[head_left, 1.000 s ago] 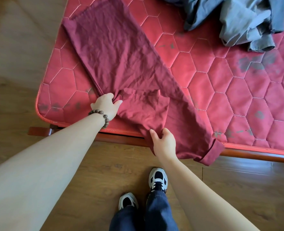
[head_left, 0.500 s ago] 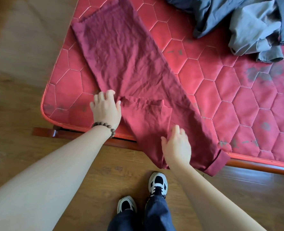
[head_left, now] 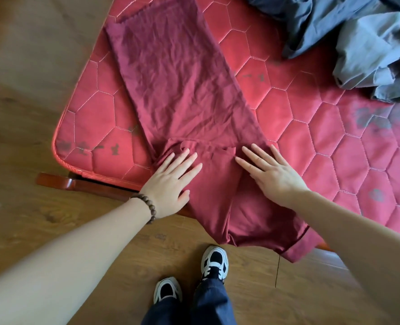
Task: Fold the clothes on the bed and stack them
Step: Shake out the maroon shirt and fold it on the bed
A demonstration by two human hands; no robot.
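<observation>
A dark red garment [head_left: 182, 90] lies folded lengthwise across the near left corner of the red quilted mattress [head_left: 335, 148]. Its near end, with a sleeve folded over it, hangs off the bed's front edge. My left hand [head_left: 171, 184], with a bead bracelet on the wrist, lies flat on the cloth by its left edge, fingers straight. My right hand [head_left: 271, 174] presses flat on the folded sleeve part, fingers spread. A crumpled heap of grey and dark blue clothes [head_left: 349, 38] sits at the far right of the mattress.
The wooden bed frame [head_left: 53, 181] sticks out below the mattress corner. Wooden floor surrounds the bed on the left and front. My two feet in black-and-white shoes [head_left: 214, 261] stand close to the bed's front edge.
Both hands have let go of the cloth and now lie flat on it with straight fingers. The right hand moved up from the hanging end onto the sleeve fold.
</observation>
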